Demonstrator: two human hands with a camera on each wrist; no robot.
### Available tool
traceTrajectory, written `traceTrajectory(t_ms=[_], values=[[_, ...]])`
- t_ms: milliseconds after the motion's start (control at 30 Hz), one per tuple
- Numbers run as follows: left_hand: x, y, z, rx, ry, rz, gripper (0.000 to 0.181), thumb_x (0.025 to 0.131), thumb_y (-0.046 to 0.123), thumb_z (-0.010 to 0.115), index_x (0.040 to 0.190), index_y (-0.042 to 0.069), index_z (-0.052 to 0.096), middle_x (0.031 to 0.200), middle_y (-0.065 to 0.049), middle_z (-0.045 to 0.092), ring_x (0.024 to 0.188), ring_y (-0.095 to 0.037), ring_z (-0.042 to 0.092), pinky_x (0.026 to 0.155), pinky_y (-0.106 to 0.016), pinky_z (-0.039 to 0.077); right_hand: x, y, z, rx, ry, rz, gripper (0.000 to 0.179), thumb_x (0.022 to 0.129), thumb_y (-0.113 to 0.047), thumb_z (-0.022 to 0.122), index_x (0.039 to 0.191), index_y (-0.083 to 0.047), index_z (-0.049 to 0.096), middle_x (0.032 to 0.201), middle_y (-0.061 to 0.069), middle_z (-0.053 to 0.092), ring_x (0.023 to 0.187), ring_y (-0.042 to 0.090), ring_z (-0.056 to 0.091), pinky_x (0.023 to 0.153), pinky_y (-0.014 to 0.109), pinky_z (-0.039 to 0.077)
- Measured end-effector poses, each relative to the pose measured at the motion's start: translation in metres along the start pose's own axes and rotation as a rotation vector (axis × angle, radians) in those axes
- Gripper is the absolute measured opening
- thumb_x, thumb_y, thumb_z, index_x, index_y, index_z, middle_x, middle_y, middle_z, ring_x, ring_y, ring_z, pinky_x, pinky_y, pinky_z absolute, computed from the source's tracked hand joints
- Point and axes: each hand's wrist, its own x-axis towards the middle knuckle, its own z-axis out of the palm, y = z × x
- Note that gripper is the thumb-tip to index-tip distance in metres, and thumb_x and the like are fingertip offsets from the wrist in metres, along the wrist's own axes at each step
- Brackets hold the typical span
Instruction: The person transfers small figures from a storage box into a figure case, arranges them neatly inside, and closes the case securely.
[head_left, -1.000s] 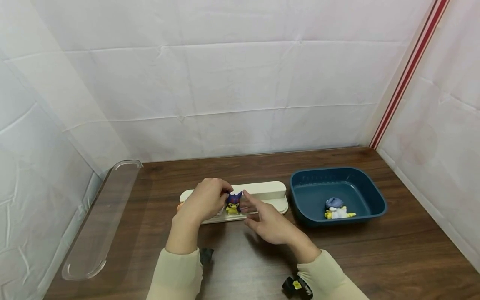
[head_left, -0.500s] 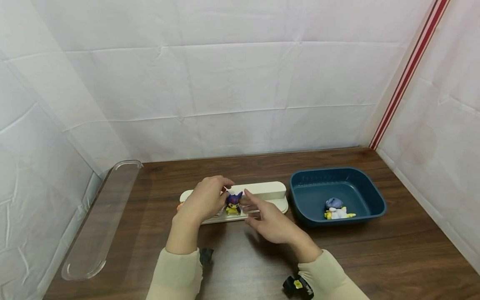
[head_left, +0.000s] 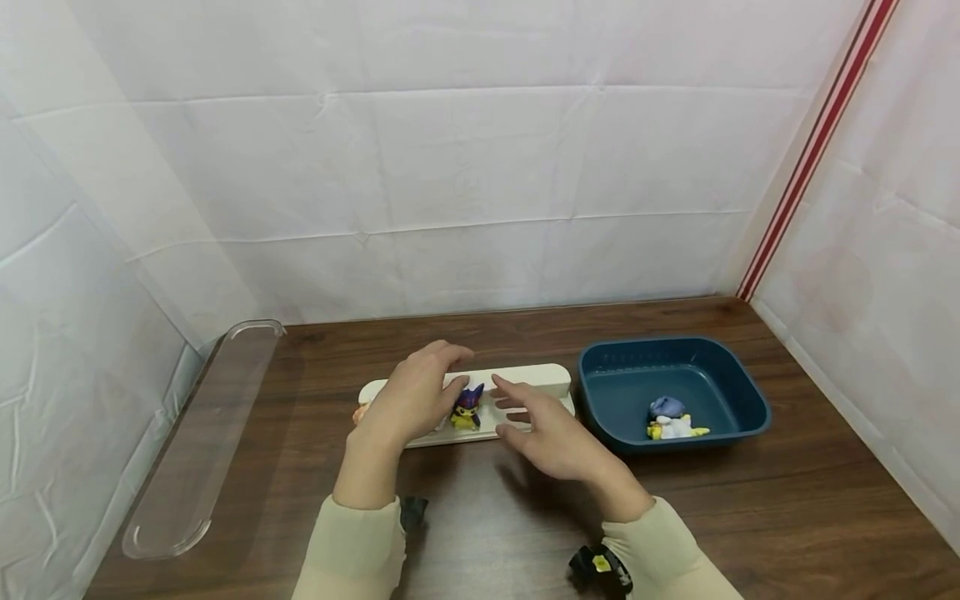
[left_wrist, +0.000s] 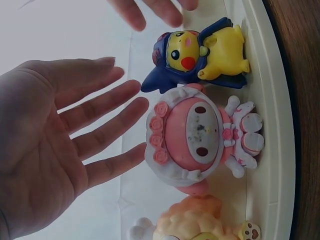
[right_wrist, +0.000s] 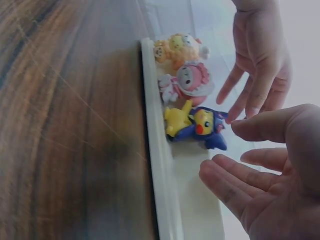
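A yellow figurine with a dark blue-purple hood and cape (head_left: 467, 410) stands upright on a cream display stand (head_left: 536, 379). Just left of it is a pink figurine in a white bonnet (left_wrist: 187, 132), followed by an orange fluffy-headed figurine (left_wrist: 200, 215); from the head view my left hand mostly covers these two. Fingers spread, my left hand (head_left: 418, 398) hovers at the pink and hooded figurines and holds nothing. On the other side my right hand (head_left: 551, 435) is also relaxed, its fingertips a small gap away from the hooded figurine.
Right of the stand sits a dark blue bin (head_left: 592, 408) with a figurine in blue, white and yellow (head_left: 671, 422) lying inside. A long transparent cover (head_left: 202, 450) lies along the table's left side. White sheeting (head_left: 480, 167) walls the back and sides.
The right hand has drawn back to the right from the hooded figurine. The left hand's fingers have lifted off its hood and spread apart. The figurine stays in place.
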Motion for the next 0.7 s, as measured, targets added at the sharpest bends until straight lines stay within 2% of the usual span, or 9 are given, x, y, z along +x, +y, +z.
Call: traceTrajectory(t_ms=[300,567,700], values=[[0.004,0.008,0.005,0.020,0.067,0.047,0.038,0.102,0.023,0.066,0.138,0.012,0.065,0.134,-0.005,0.066,0.126,-0.028,0.063,0.106,-0.047,0.052,-0.007,-0.007,-0.022,-0.053,0.054,-0.011,0.060,0.105,-0.015,0.061,0.160,-0.008,0.039,0.152,0.012,0.053,0.135,0.031,0.058,0.106,0.049,0.053],[0.008,0.021,0.009,-0.003,0.158,0.131,0.037,0.102,0.022,0.066,0.137,0.008,0.064,0.133,-0.009,0.066,0.128,-0.034,0.060,0.108,-0.049,0.051,-0.013,-0.005,-0.048,-0.124,0.165,0.010,0.055,0.105,-0.019,0.063,0.156,-0.013,0.046,0.143,0.010,0.058,0.119,0.029,0.066,0.097,0.047,0.058],[0.009,0.028,0.014,-0.012,0.180,0.142,0.038,0.102,0.022,0.066,0.139,0.010,0.063,0.133,-0.008,0.066,0.127,-0.033,0.061,0.106,-0.048,0.052,-0.015,-0.001,-0.059,-0.153,0.218,0.023,0.052,0.104,-0.020,0.064,0.153,-0.012,0.050,0.140,0.012,0.060,0.118,0.028,0.065,0.094,0.047,0.058]])
